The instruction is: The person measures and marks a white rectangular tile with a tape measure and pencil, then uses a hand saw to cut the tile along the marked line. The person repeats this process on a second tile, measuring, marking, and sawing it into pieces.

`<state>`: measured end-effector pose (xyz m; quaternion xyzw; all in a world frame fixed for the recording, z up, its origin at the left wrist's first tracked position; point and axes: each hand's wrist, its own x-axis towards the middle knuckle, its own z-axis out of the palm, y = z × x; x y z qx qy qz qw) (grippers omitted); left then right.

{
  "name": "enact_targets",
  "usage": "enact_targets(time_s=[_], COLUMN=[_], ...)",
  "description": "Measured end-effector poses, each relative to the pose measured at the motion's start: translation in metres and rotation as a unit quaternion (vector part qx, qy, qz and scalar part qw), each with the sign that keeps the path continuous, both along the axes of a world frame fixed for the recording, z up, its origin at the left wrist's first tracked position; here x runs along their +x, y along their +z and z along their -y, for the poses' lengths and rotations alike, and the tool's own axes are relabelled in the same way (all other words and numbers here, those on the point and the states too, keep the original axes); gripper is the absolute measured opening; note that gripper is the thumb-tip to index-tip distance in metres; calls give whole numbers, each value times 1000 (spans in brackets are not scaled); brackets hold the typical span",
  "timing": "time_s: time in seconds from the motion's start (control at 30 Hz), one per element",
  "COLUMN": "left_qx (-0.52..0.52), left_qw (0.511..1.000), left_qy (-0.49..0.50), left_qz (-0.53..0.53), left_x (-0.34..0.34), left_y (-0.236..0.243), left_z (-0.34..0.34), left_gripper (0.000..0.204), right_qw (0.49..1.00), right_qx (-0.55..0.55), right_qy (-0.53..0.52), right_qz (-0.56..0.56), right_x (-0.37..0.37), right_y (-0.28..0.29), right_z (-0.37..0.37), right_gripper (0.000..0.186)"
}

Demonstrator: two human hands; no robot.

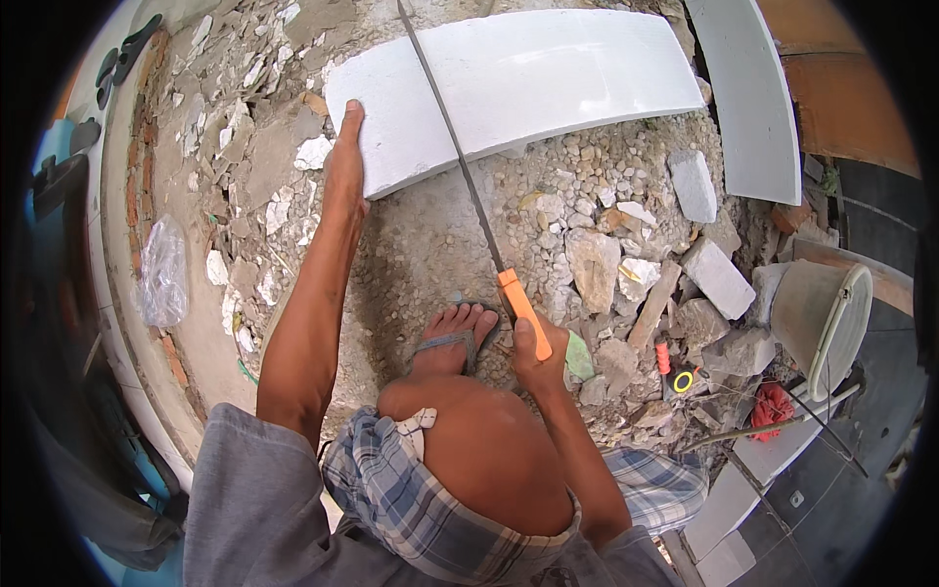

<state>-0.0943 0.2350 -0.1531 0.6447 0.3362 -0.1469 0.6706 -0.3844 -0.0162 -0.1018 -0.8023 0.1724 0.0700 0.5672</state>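
A long white lightweight concrete block point(577, 73) lies across the rubble in front of me. My left hand point(344, 168) grips its left end, thumb against the top edge and most fingers hidden by the hand. In my right hand point(541, 354), fingers wrapped round it, is the orange handle of a handsaw point(523, 305). The long dark blade slants up and leftward over the block, crossing its left part. I cannot tell whether the teeth touch the surface. My sandaled foot point(455, 342) stands below the block, near the saw handle.
Broken stones point(595, 269) and gravel lie right of the foot. A second pale slab point(748, 98) stands at far right. Beside a tape measure point(683, 382) is a red-handled tool point(663, 358). A bucket point(822, 313) lies tilted at right; a clear plastic bag point(163, 274) rests at left.
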Motion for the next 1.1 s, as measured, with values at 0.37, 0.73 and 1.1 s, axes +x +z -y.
enact_targets(time_s=[0.37, 0.73, 1.1], left_qx=[-43, -76, -22], left_qw=[996, 991, 994], left_qy=[-27, -34, -40], left_qz=[67, 105, 96], left_x=[-9, -7, -11], left_y=[16, 19, 8], left_z=[15, 18, 16], left_gripper=[100, 85, 99], right_qw=[998, 995, 1000], right_qx=[-13, 29, 19], right_qy=[17, -34, -24], right_qz=[64, 91, -4], right_x=[-3, 18, -6], right_y=[-19, -58, 34], right_z=[8, -3, 3], right_gripper=[31, 31, 36])
